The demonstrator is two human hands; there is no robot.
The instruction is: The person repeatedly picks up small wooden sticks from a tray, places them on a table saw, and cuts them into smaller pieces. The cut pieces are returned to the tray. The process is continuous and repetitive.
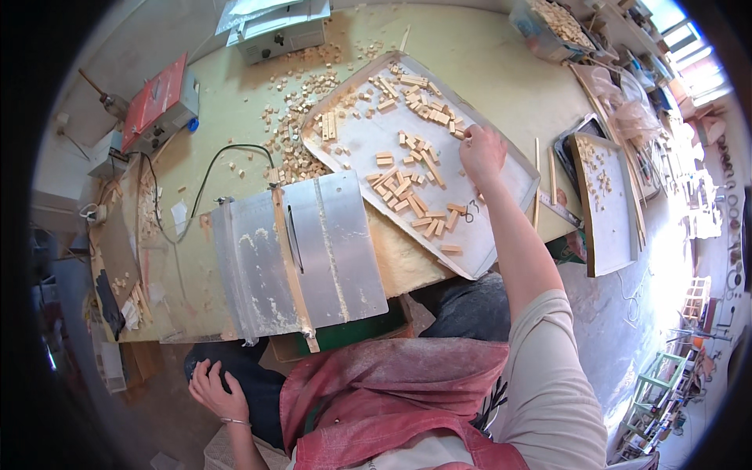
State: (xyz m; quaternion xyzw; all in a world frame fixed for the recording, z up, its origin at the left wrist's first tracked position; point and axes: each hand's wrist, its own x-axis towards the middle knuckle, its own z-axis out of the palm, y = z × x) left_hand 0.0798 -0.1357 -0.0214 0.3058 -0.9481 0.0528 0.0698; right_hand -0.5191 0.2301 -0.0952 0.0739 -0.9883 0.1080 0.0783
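My right hand (482, 153) reaches over the right side of a shallow white tray (478, 254), its fingers drawn together beside a row of small wooden blocks (439, 116). Whatever is between the fingertips is too small to tell. More short wooden sticks (395, 188) lie scattered in the middle of the tray. My left hand (218, 392) rests on my left knee with its fingers apart, holding nothing. Between my body and the tray stands a small table saw (258, 258) with a metal top, a slot holding a dark blade, and a wooden strip across it.
Loose wood cubes (301, 133) heap on the table (462, 39) behind the saw. A black cable (202, 184) loops at left near a red-topped machine (160, 98). A grey machine (282, 39) stands at the back. At right are another tray (611, 227) and a bin of blocks (548, 35).
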